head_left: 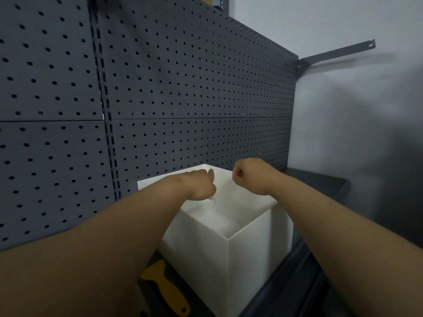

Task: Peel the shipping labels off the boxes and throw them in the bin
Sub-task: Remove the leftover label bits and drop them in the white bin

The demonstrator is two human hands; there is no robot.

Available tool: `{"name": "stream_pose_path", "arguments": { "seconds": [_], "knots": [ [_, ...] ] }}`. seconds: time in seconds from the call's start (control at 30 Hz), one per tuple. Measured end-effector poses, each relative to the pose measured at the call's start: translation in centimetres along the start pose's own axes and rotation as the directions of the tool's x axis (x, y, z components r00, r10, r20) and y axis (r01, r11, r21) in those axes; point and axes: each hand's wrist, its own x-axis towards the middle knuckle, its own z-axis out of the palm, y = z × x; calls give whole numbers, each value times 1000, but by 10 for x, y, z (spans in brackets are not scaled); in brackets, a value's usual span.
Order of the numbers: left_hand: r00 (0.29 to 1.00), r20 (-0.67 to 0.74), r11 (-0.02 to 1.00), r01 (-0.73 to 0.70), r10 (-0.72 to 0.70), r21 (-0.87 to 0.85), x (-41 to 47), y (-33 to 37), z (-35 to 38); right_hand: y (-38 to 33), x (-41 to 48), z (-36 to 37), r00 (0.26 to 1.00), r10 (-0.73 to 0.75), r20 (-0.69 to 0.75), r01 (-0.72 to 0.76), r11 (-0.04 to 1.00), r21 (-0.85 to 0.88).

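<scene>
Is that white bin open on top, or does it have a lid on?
Open. The white bin has no lid: its inner walls show below the rim, and both hands, left and right, hover above the opening.

Bin (249, 255) before pegboard (183, 88), scraper (164, 291) left.

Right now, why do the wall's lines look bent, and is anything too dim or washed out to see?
Head view: the wide lens bows the pegboard seams and stretches both forearms; the white bin is bright enough that its inside shows little detail; soft shadows dim the wall at right; the yellow tool sits in gloom; the left hand and right hand look slightly soft.
</scene>
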Motion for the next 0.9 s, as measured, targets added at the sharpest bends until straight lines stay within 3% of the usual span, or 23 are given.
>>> {"name": "stream_pose_path", "arguments": {
  "seconds": [0.27,0.4,0.63,0.9],
  "knots": [
    [998,35,997,-44,46,-68,7,-11,4,-1,3,3,1000,-8,23,8,1000,-9],
    [983,13,953,-182,185,240,4,-11,3,-3,3,4,1000,-22,20,22,1000,-1],
    [981,-145,980,-101,127,174,2,-11,2,-1,2,5,999,-38,24,38,999,-32],
    [968,-144,919,-138,203,369,-5,-9,-3,3,2,5,999,-26,31,27,999,-34]
  ]
}}
